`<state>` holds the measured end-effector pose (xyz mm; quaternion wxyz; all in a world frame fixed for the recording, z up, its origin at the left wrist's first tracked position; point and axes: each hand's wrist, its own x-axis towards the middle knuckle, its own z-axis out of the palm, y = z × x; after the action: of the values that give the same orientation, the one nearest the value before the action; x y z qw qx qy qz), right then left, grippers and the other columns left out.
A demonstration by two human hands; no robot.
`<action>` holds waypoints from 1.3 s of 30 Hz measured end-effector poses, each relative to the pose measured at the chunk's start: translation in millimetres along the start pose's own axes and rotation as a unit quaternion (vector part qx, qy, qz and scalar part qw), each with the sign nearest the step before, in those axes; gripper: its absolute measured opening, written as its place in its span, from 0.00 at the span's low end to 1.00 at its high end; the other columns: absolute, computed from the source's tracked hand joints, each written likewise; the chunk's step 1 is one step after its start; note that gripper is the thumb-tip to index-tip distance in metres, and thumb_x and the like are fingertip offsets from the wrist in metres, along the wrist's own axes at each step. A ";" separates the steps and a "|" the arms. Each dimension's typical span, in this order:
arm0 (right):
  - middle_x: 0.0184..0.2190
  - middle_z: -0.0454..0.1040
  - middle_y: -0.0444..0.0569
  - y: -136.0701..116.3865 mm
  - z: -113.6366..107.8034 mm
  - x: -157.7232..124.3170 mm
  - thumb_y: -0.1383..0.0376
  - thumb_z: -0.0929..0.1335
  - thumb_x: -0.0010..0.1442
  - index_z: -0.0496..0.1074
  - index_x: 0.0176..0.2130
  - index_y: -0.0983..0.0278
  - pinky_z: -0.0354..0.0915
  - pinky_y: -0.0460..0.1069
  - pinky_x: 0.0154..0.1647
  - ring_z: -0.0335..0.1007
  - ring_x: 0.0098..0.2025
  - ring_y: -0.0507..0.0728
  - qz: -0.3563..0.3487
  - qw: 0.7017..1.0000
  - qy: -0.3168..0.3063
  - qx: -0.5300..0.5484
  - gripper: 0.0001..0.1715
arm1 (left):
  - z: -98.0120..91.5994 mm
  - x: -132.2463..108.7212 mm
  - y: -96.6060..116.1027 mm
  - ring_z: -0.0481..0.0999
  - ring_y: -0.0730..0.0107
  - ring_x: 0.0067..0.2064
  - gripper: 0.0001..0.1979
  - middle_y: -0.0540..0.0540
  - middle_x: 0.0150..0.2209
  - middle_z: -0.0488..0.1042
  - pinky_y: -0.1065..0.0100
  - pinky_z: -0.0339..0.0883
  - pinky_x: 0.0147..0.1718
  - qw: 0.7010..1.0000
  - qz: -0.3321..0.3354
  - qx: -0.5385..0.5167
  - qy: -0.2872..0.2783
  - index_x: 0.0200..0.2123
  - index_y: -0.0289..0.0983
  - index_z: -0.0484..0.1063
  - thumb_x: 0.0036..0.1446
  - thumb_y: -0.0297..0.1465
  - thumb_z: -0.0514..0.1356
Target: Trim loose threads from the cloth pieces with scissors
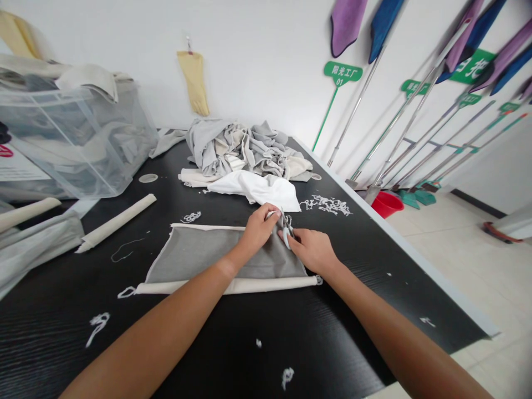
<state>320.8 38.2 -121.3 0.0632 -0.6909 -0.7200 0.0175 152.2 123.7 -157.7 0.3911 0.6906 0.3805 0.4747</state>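
Note:
A grey cloth (199, 252) with pale hems lies flat on the black table, its near edge rolled into a cream band. My right hand (313, 249) is closed around the handles of small scissors (286, 235), whose blades point away at the cloth's far right corner. Beside the blades, my left hand (261, 224) pinches the far edge of the cloth near that corner. The exact bit between my left fingertips is partly hidden. Just beyond both hands is a white cloth (257, 188).
A heap of crumpled grey cloths (245, 144) sits at the back. Left stands a clear plastic bin (83, 138) stuffed with fabric, near a rolled cream cloth (118, 221). Thread scraps (328, 205) dot the table (199, 338). Mops (361, 100) and a red bucket (386, 205) are right.

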 end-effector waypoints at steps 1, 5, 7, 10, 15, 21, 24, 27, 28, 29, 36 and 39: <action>0.30 0.82 0.50 -1.0 0.1 -0.2 0.42 0.56 0.76 0.74 0.30 0.60 0.48 0.51 0.31 0.78 0.34 0.58 0.001 1.000 -0.001 -0.001 0.37 | 0.3 -0.4 0.6 0.78 0.65 0.41 0.07 0.49 0.38 0.80 0.67 0.68 0.43 1.000 0.000 0.000 -0.004 0.39 0.40 0.76 0.66 0.34 0.59; 0.32 0.82 0.51 -5.4 -0.4 -1.7 0.44 0.55 0.77 0.75 0.30 0.60 0.50 0.51 0.32 0.79 0.35 0.59 -0.001 1.000 -0.007 0.003 0.37 | 1.3 -2.2 3.8 0.78 0.65 0.42 0.07 0.49 0.38 0.80 0.66 0.68 0.44 1.000 -0.003 0.000 -0.016 0.38 0.40 0.75 0.67 0.35 0.59; 0.32 0.82 0.52 -6.9 -1.1 -2.4 0.45 0.55 0.78 0.75 0.30 0.60 0.51 0.51 0.33 0.79 0.36 0.59 -0.004 1.000 -0.014 0.002 0.37 | 1.4 -2.5 4.8 0.78 0.65 0.41 0.08 0.49 0.38 0.80 0.67 0.68 0.44 1.000 -0.006 0.002 -0.012 0.38 0.40 0.75 0.67 0.35 0.59; 0.32 0.82 0.52 -7.6 -2.5 -2.7 0.44 0.55 0.77 0.76 0.30 0.61 0.51 0.51 0.33 0.79 0.36 0.59 -0.005 1.000 -0.019 0.001 0.38 | 1.3 -1.8 3.9 0.79 0.65 0.41 0.08 0.48 0.38 0.81 0.66 0.69 0.44 1.000 -0.009 -0.001 0.000 0.38 0.39 0.75 0.67 0.35 0.59; 0.32 0.82 0.53 -7.1 -3.2 -2.8 0.39 0.54 0.75 0.76 0.30 0.60 0.51 0.51 0.33 0.79 0.36 0.60 0.006 1.000 -0.026 0.010 0.41 | 1.6 1.5 -2.5 0.80 0.63 0.42 0.09 0.46 0.39 0.82 0.66 0.70 0.45 1.000 -0.011 -0.013 -0.003 0.40 0.39 0.77 0.67 0.36 0.59; 0.31 0.82 0.52 -10.7 -2.6 -5.3 0.41 0.55 0.76 0.75 0.29 0.60 0.49 0.51 0.32 0.78 0.35 0.59 0.014 1.000 -0.007 0.019 0.39 | 0.4 1.8 -3.4 0.79 0.65 0.43 0.09 0.47 0.39 0.81 0.67 0.69 0.45 1.000 0.009 -0.003 -0.020 0.39 0.39 0.76 0.67 0.35 0.58; 0.30 0.81 0.53 -10.7 -2.8 -5.8 0.41 0.56 0.75 0.75 0.28 0.60 0.49 0.51 0.31 0.78 0.34 0.59 0.023 1.000 -0.004 0.010 0.39 | -0.8 0.1 -0.1 0.78 0.65 0.42 0.09 0.49 0.38 0.81 0.67 0.68 0.44 1.000 0.011 0.013 -0.025 0.38 0.40 0.75 0.68 0.35 0.57; 0.29 0.81 0.53 -9.4 -2.5 -5.5 0.39 0.56 0.74 0.76 0.28 0.61 0.48 0.52 0.30 0.77 0.33 0.59 0.028 1.000 0.002 -0.003 0.40 | -1.9 -0.7 2.6 0.78 0.65 0.41 0.09 0.49 0.38 0.81 0.67 0.68 0.44 0.999 0.012 0.020 -0.031 0.37 0.40 0.75 0.67 0.36 0.57; 0.29 0.81 0.53 -8.9 -2.3 -5.4 0.39 0.56 0.74 0.76 0.28 0.61 0.48 0.52 0.30 0.77 0.33 0.59 0.027 1.000 0.004 -0.004 0.40 | -2.3 -0.6 3.1 0.78 0.65 0.41 0.09 0.49 0.38 0.81 0.67 0.68 0.44 0.999 0.016 0.018 -0.032 0.37 0.40 0.75 0.67 0.35 0.57; 0.29 0.81 0.53 -8.4 -2.2 -5.1 0.39 0.56 0.74 0.76 0.28 0.60 0.48 0.51 0.30 0.77 0.33 0.59 0.026 1.000 0.004 -0.003 0.40 | -2.8 -0.4 3.4 0.78 0.65 0.42 0.09 0.49 0.38 0.81 0.67 0.68 0.44 0.999 0.020 0.015 -0.033 0.37 0.40 0.75 0.67 0.35 0.57; 0.27 0.79 0.50 1.0 -9.1 -2.8 0.42 0.58 0.74 0.76 0.28 0.59 0.48 0.51 0.30 0.74 0.32 0.58 0.002 1.000 -0.012 0.017 0.36 | -5.6 2.8 2.0 0.79 0.63 0.44 0.09 0.48 0.41 0.82 0.67 0.69 0.48 0.999 0.013 0.017 -0.029 0.39 0.40 0.77 0.66 0.35 0.58; 0.25 0.77 0.49 7.0 -16.6 -2.7 0.40 0.58 0.73 0.75 0.26 0.60 0.46 0.51 0.30 0.72 0.30 0.57 -0.002 0.999 -0.020 0.037 0.37 | -6.3 4.5 -0.2 0.79 0.63 0.44 0.09 0.48 0.41 0.82 0.66 0.69 0.48 0.999 0.015 0.009 -0.038 0.39 0.39 0.77 0.65 0.36 0.59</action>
<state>329.7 34.8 -105.8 0.0741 -0.6865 -0.7211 0.0575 147.3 128.9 -154.7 0.3920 0.7172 0.3596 0.4502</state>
